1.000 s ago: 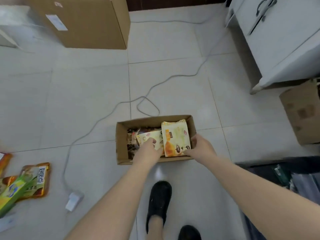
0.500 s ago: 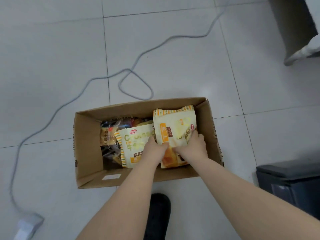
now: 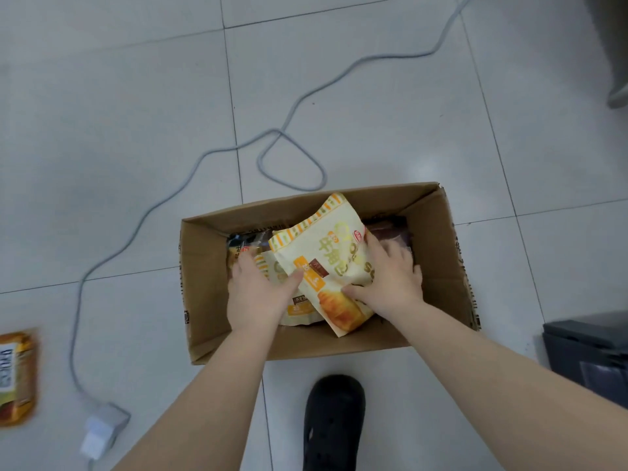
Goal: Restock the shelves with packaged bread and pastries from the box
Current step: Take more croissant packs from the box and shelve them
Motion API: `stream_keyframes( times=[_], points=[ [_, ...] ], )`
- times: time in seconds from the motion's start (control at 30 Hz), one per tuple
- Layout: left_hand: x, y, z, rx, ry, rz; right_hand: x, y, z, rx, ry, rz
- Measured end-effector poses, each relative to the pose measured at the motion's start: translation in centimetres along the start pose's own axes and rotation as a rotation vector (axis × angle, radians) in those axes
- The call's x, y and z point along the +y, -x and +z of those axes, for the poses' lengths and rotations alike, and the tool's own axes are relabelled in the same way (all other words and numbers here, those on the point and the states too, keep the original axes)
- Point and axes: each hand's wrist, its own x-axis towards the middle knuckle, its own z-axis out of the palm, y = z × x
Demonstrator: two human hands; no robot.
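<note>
The restocking looks to be in its early or middle part, judged from what lies here: the cardboard box (image 3: 204, 283) at the centre of the frame holds several packets, and no shelf is in view, so how much already stands on the shelves cannot be told.

Both hands reach down into the box. The right hand (image 3: 390, 280) grips the top croissant packet (image 3: 326, 260), a cream and yellow bag with a striped upper edge and a croissant pictured near its lower corner; the thumb presses on the front of the bag and the fingers curl over its right edge. The packet is tilted, its top corner rising toward the far wall of the box. The left hand (image 3: 258, 294) lies on a second croissant packet (image 3: 278, 270) of the same kind just beneath and to the left, with the thumb touching the lower left part of the top bag; whether its fingers curl under anything cannot be told.

Darker packets (image 3: 390, 229) show at the back of the box, to the upper left and upper right of the bags, partly hidden.

On the tiled floor (image 3: 102, 130), an orange packet (image 3: 15, 375) lies at the lower left edge of the frame, blurred. A grey cable (image 3: 292, 110) loops above the box and runs down to a white plug (image 3: 102, 430).

What remains, by this view, is to lift these 2 bags out, carry them to the shelves, and empty the rest.
</note>
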Motion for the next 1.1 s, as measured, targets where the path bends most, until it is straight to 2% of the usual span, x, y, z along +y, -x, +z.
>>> stream_keyframes(
  times=[0.07, 0.13, 0.2, 0.27, 0.37, 0.53, 0.7, 0.9, 1.1],
  points=[
    [1.2, -1.1, -0.3, 0.052, -0.165, 0.239, -0.1, 0.9, 1.2, 0.108, -0.246, 0.178],
    [2.9, -2.4, 0.3, -0.010, -0.307, 0.405, -0.1, 2.0, 2.1, 0.155, -0.558, 0.405],
    [4.3, -3.3, 1.2, -0.130, -0.445, 0.447, 0.0, 2.1, 2.9, 0.098, -0.803, 0.556],
    [5.1, -3.6, 2.0, -0.200, -0.588, 0.407, 0.1, 1.6, 3.3, -0.008, -0.935, 0.618],
    [5.5, -3.2, 1.5, -0.151, -0.592, 0.300, 0.2, 1.2, 2.7, -0.008, -0.997, 0.553],
    [6.6, 1.1, -2.4, 0.025, -0.222, 0.200, -1.8, 4.0, -2.3, 0.075, -1.117, 0.367],
    [11.9, 9.3, -9.7, 0.100, 0.122, 0.172, -5.5, 10.3, -13.2, 0.266, -1.046, 0.245],
    [22.3, 22.9, -24.0, 0.097, 0.471, 0.280, -11.1, 24.7, -31.7, 0.463, -0.961, 0.018],
    [30.0, 40.1, -38.3, 0.069, 0.553, 0.535, -15.0, 42.8, -47.2, 0.673, -0.910, -0.169]
  ],
)
